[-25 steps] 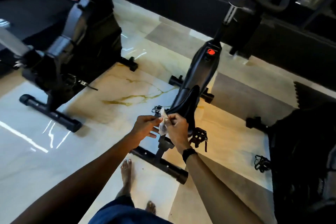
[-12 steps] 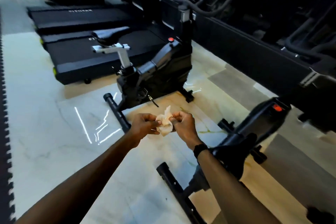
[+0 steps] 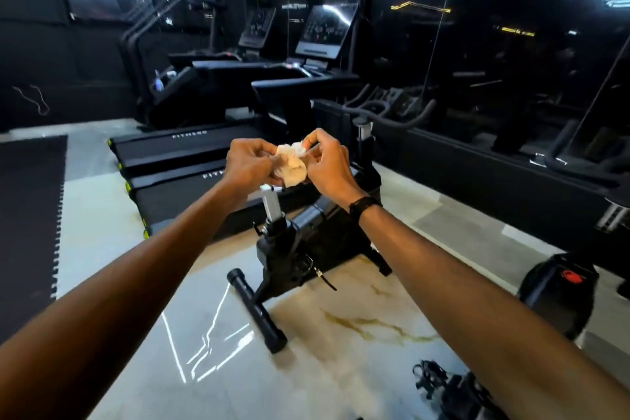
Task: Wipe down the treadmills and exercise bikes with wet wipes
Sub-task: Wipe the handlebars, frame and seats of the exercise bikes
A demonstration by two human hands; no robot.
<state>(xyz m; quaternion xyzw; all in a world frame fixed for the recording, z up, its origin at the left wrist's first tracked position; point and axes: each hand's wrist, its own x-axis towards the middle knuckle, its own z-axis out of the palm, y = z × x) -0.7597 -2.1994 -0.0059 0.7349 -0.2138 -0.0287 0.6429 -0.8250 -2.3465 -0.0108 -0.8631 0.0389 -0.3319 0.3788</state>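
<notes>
Above the exercise bike (image 3: 300, 249), both hands pinch a crumpled wet wipe (image 3: 291, 165) in mid-air: left hand (image 3: 252, 164) and right hand (image 3: 327, 165) each gripping it. No wiping contact now; progress unclear, treadmills (image 3: 191, 160) beyond probably pending. Wipe bunched, long axis roughly upright.
</notes>
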